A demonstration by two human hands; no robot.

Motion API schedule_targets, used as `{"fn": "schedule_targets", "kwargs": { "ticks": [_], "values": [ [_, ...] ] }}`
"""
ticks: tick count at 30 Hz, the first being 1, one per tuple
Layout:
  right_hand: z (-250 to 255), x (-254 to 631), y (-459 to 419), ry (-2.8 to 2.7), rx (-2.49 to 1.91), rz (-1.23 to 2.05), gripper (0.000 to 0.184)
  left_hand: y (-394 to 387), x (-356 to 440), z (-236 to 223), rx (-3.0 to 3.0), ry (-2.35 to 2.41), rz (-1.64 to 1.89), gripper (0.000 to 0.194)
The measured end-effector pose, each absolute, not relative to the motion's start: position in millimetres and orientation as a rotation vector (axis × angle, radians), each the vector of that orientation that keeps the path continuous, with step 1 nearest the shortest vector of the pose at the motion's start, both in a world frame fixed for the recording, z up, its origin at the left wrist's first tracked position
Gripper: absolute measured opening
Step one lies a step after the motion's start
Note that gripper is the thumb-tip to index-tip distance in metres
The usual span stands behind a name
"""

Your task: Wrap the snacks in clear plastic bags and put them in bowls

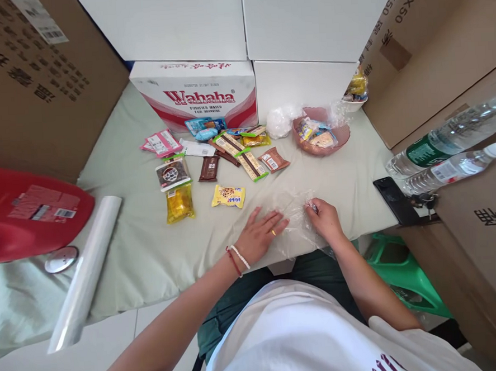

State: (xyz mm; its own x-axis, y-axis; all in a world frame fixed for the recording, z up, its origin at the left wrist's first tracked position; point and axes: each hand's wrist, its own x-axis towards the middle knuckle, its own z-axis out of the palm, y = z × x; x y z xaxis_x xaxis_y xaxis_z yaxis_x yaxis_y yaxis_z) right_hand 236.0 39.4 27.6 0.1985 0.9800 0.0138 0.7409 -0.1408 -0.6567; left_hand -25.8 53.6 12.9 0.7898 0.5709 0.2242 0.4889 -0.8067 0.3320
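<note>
Thin clear plastic (pixel 297 219) lies crumpled at the near edge of the cloth-covered table; whether it is a bag or a loose sheet, I cannot tell. My left hand (pixel 259 232) rests flat on its left side, fingers stretched out. Closed at the plastic's right side, my right hand (pixel 324 219) pinches it, and a small dark-and-silver bit shows at the fingertips. Just beyond my left hand is a yellow snack packet (pixel 228 196). Farther off lie a brown packet (pixel 274 159), a dark brown bar (pixel 209 169) and long green-ended bars (pixel 250 162).
A pink bowl (pixel 341 138) of wrapped snacks stands behind my right hand. At left are a roll of clear film (pixel 85 274) and a red container (pixel 31 213). Water bottles (pixel 457 170) and a black phone (pixel 394 199) lie right. A Wahaha box (pixel 200 90) stands behind.
</note>
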Motion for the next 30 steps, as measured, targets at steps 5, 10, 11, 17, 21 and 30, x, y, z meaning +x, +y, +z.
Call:
{"fn": "schedule_targets", "kwargs": {
  "ticks": [5,10,11,17,21,30],
  "values": [
    [24,248,35,-1.471,-1.931,0.704,0.030,73,-53,11,2.471,1.037,0.484,0.062],
    [45,302,70,-1.586,-1.827,0.934,0.035,74,-67,7,2.353,1.111,0.602,0.030],
    [55,319,88,-1.561,-1.871,0.817,0.038,73,-67,7,2.351,1.133,0.623,0.031],
    [110,399,249,-1.318,-2.152,-0.019,0.074,71,-60,8,2.499,1.099,0.602,0.035],
    [118,408,327,-1.474,-2.347,0.088,0.093,65,-63,10,2.582,1.096,0.623,0.014],
    [142,361,345,-1.610,-2.090,-0.280,0.035,56,-72,9,2.692,1.066,0.692,0.036]
  ]
}}
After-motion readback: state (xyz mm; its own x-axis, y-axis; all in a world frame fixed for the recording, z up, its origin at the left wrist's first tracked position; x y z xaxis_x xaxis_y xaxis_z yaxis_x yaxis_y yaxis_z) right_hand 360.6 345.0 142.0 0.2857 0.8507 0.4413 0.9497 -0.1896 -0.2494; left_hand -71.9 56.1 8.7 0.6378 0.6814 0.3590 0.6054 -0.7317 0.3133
